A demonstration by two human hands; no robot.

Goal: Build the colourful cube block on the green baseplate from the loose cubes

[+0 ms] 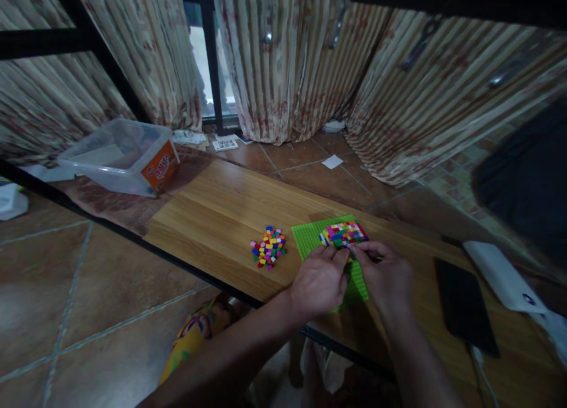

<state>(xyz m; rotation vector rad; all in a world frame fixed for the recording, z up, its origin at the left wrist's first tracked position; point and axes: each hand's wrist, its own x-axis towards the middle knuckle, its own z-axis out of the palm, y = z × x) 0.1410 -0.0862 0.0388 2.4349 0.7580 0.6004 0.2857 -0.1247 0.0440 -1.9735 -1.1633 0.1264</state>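
A green studded baseplate (305, 234) lies on the wooden board, with a block of small multicoloured building bricks (344, 232) fixed on its upper right part. My left hand (319, 279) rests over the plate, fingers bent and pressed together at the near edge of the bricks. From the other side my right hand (386, 277) meets it, thumb and forefinger closed at the same edge. Whatever sits between the fingertips is too small and covered to make out. Left of the plate, loose bricks (269, 247) of several colours lie in a heap.
A clear plastic tub (119, 154) with an orange label stands at the board's far left. On the right lie a black phone (465, 304) with a cable and a white device (500, 275). Striped curtains (292, 65) hang behind; a paper scrap (332, 162) lies on the tiled floor.
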